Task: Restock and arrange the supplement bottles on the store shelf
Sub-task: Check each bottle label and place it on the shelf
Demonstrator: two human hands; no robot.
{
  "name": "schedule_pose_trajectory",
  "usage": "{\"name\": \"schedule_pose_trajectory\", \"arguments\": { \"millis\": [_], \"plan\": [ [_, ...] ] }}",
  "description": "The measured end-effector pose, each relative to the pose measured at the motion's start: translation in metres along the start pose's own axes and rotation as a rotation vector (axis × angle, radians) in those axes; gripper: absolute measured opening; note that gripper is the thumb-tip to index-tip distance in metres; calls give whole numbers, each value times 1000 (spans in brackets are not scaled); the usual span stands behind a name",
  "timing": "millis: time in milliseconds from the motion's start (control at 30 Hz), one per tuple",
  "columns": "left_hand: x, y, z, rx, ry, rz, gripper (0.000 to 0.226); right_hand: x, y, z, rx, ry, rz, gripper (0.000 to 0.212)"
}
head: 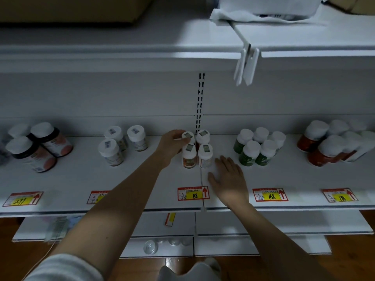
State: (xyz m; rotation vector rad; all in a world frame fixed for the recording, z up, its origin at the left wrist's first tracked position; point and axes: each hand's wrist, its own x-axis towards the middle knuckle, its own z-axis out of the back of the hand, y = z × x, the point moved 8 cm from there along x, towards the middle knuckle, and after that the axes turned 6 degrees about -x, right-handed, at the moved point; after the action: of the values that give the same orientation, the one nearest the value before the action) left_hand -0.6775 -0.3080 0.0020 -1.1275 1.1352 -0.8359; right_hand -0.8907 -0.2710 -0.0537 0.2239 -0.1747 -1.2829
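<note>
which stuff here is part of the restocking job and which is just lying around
Part of the job:
- left hand, its grip on the back-left bottle of the middle cluster
- right hand, flat on the shelf
- green bottles
- price tag 88

Lying about:
- cardboard box on the top shelf
- clear cups on a lower shelf
- loose tag below

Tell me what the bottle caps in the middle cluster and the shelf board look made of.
Bottle caps: likely plastic, matte white, with small stickers on top. Shelf board: smooth white, faintly glossy, probably painted metal or laminate; hard to tell.
</note>
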Motion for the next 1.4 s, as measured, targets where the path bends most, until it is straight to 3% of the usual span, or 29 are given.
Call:
{"name": "schedule_pose_trajectory", "arguments": {
  "millis": [233,567,767,900,967,1033,1100,1167,1267,1400],
  "plan": [
    [-1,-5,3,46,-56,21,22,1,1,1,-3,3,1,89],
    [3,-10,-7,140,-48,100,38,0,0,-1,-4,17,6,75],
    [5,-20,5,71,-115,65,48,1,0,0,4,12,6,64],
    [-1,-41,19,-8,-168,-6,40,1,0,3,57,40,3,61],
    [-7,-55,26,-46,-173,-55,37,-1,2,12,169,64,-25,53],
    [-15,-68,33,-89,-154,-93,34,-4,-1,24,501,79,-132,41],
    [-26,-81,37,-104,-118,-123,31,-7,-5,40,827,11,-251,27],
    [-39,-92,38,-80,-77,-136,28,-7,-6,60,903,-76,-300,15],
    [-64,-102,34,-10,16,-126,28,-1,14,90,1015,-107,-246,10],
    [-101,-105,19,38,131,-101,29,-15,57,119,1297,47,-118,18]
  ]
}}
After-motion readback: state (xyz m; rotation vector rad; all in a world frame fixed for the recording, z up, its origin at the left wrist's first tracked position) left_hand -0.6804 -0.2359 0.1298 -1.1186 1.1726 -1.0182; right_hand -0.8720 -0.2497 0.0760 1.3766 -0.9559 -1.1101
